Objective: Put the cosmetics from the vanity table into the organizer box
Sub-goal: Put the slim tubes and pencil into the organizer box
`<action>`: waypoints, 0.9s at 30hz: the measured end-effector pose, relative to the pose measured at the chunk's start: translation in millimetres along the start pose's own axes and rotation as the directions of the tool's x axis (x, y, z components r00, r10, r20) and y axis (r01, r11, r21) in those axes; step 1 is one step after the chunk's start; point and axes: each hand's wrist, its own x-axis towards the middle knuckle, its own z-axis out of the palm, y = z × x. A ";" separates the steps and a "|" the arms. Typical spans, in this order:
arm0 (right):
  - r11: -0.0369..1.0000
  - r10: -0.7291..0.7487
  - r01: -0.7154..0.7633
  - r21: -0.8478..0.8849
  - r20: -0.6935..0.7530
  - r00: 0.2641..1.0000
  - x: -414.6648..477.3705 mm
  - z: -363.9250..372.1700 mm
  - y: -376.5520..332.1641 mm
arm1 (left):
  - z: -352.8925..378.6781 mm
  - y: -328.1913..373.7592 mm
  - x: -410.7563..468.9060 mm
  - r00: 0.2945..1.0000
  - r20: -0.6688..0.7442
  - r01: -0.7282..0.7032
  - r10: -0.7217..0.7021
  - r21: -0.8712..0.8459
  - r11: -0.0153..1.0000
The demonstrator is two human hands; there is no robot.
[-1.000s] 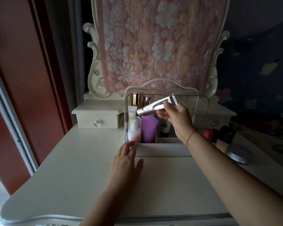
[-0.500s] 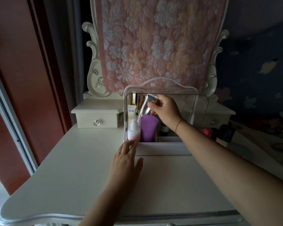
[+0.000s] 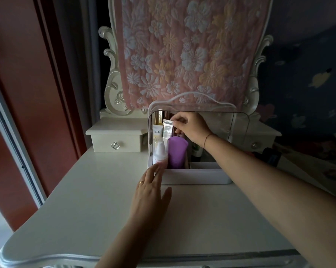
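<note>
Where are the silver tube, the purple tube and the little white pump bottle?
silver tube [image 3: 167, 128]: head view, its flat crimped upper half.
purple tube [image 3: 176, 152]: head view, middle of its body.
white pump bottle [image 3: 159, 151]: head view, its cap.

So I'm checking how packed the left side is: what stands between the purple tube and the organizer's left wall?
In the head view, a white pump bottle, with a taller white tube behind it.

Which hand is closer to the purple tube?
Right. The right hand is just above the purple tube, pinching the silver tube; the left hand lies lower, on the table.
</note>
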 end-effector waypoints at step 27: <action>0.987 0.072 -0.045 0.155 -0.171 0.983 -27.0 -6.1 13.1 | -7.7 -7.3 -1.8 1.000 -0.028 -0.005 0.004 -0.017 1.000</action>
